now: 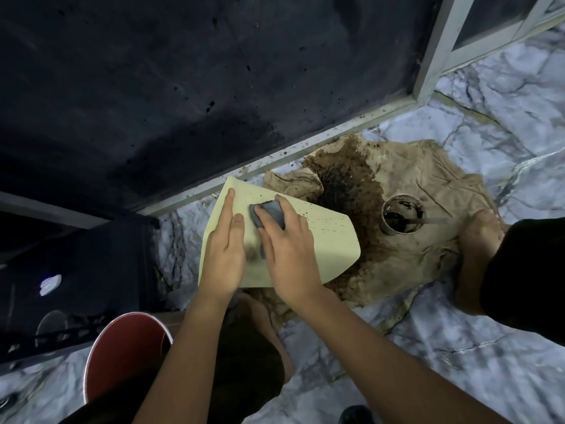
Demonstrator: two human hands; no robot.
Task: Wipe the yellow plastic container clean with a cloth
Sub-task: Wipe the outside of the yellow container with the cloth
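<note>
**Mid-wipe on the yellow container**

Step in hand: wiping. Right hand (pixel 289 252) presses a grey cloth (pixel 269 214) onto the container (pixel 324 240), fingers curled over the wad, so that grip is grasping the cloth. Left hand (pixel 224 252) lies flat on the container just beside the cloth, fingers straight, grip released, only bracing.

Container sits over the floor (pixel 458 347), its far edge overlapping a stained brown rag (pixel 422 179). Dark specks show on the container on the side away from the cloth. Next move, my guess: sweep the cloth toward those specks, left hand holding the container steady.

Surroundings: marbled floor, no desk. A small tub (pixel 403 215) of dark stuff stands on the rag, near the container. A red bucket (pixel 125 353) sits near the container on the person's side. A dark panel (pixel 183 87) rises beyond the container.
</note>
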